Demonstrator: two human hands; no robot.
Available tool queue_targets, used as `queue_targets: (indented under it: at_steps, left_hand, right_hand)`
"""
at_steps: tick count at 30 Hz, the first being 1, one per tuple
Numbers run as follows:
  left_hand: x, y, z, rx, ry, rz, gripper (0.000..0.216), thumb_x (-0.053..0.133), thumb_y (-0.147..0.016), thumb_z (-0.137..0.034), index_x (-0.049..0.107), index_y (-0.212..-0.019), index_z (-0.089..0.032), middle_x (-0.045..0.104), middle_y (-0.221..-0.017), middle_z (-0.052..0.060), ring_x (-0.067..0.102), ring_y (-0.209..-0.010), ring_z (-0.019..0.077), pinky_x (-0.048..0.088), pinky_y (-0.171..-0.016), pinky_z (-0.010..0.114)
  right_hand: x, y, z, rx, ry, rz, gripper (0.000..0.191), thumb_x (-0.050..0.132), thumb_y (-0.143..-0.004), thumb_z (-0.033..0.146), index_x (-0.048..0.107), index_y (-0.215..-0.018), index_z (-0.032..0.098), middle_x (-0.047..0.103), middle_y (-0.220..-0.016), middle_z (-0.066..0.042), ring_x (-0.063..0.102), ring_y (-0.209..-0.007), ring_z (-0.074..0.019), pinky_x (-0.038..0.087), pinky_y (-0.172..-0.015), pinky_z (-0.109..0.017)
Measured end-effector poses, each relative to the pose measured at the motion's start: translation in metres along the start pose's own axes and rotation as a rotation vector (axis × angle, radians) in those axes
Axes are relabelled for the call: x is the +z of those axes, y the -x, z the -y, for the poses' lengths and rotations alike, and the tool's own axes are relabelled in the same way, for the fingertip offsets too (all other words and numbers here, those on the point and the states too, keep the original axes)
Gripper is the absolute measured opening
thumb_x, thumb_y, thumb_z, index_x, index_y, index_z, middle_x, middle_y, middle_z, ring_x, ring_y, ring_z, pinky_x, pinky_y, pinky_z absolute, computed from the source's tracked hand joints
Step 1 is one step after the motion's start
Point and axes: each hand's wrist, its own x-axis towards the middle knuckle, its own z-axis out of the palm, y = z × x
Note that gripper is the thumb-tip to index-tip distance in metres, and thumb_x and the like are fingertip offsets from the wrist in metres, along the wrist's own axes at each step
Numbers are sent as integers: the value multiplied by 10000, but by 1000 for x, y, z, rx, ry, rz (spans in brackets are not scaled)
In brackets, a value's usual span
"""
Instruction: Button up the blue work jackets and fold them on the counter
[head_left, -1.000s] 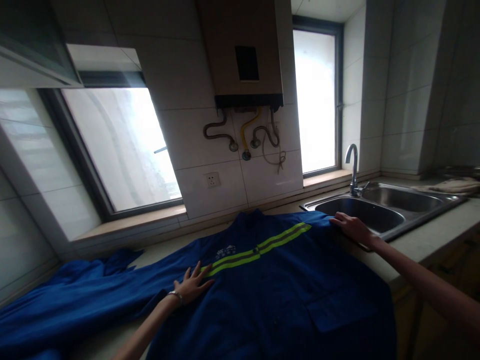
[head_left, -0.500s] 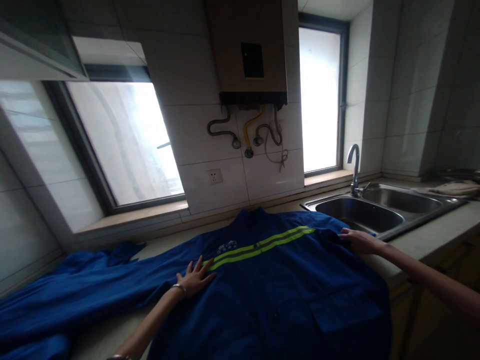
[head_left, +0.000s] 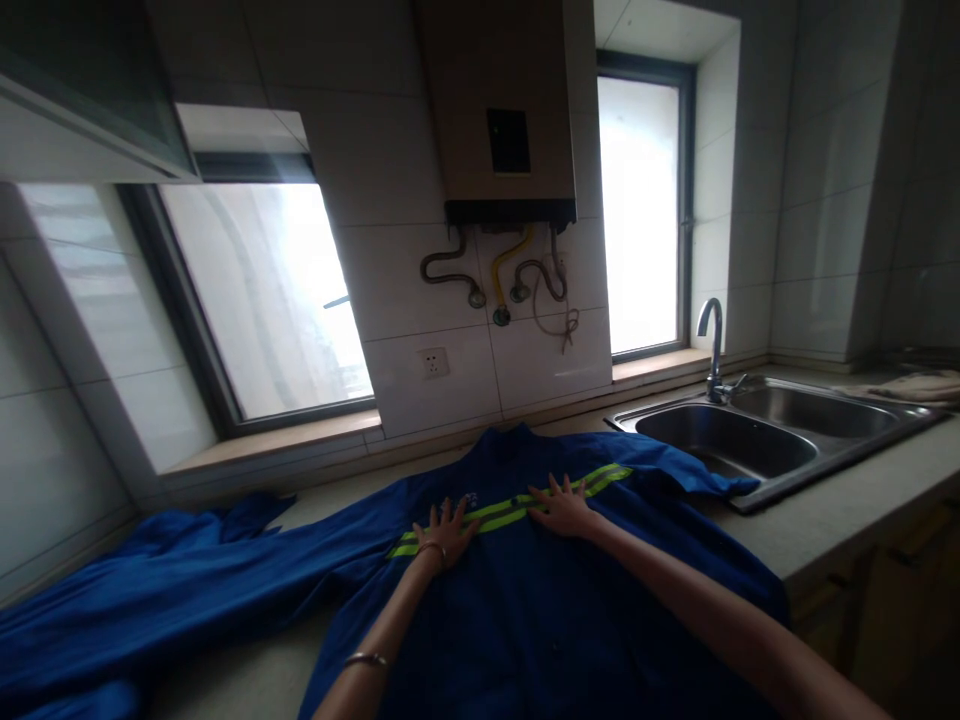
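A blue work jacket (head_left: 510,600) lies spread on the counter, collar toward the wall, with a yellow-green reflective stripe (head_left: 502,518) across its chest. My left hand (head_left: 448,535) rests flat on the stripe's left part, fingers spread, partly covering a white print. On the right part of the stripe, my right hand (head_left: 562,507) lies palm down with its fingers apart. One sleeve stretches left along the counter; the other reaches the sink's edge at the right. The jacket's lower end runs out of the picture.
A double steel sink (head_left: 821,455) with a faucet (head_left: 712,345) is set into the counter (head_left: 832,530) at the right. More blue cloth (head_left: 187,535) lies at the left. On the wall hang a water heater (head_left: 502,110) and its pipes. A cloth (head_left: 911,388) lies beyond the sink.
My right hand has let go of the sleeve at the right and moved left onto the chest stripe. My left hand has slid slightly right along the stripe.
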Motion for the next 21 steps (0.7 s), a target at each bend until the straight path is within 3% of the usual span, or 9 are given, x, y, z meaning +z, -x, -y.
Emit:
queue_targets:
  at_steps: [4,16,21]
  left_hand:
    - [7,-10,7,-9,17,16,723,195,-783,-699,142,-1420,-360,102,-1516,59,64,-1355,400,99,-961,714]
    - [6,-46,15,-15,2,11,706,183,-788,-694,177,-1414,-367,118,-1515,53,95,-1352,403,120,-955,719]
    - [-3,-40,7,-15,-54,-11,642,201,-839,-596,182,-1422,-328,144,-1510,79,117,-1351,396,156,-965,696]
  right_hand:
    - [22,-15,10,29,-34,-13,658,197,-812,712,245,-1394,410,141,-1507,-57,74,-1330,-451,-40,-924,-721]
    - [22,-50,7,63,-32,-4,642,202,-815,704,242,-1391,423,120,-1512,-49,58,-1332,-446,-12,-942,-691]
    - [16,-44,11,59,2,-128,548,268,-879,561,356,-1368,331,276,-1459,-87,221,-1298,-399,64,-965,-666]
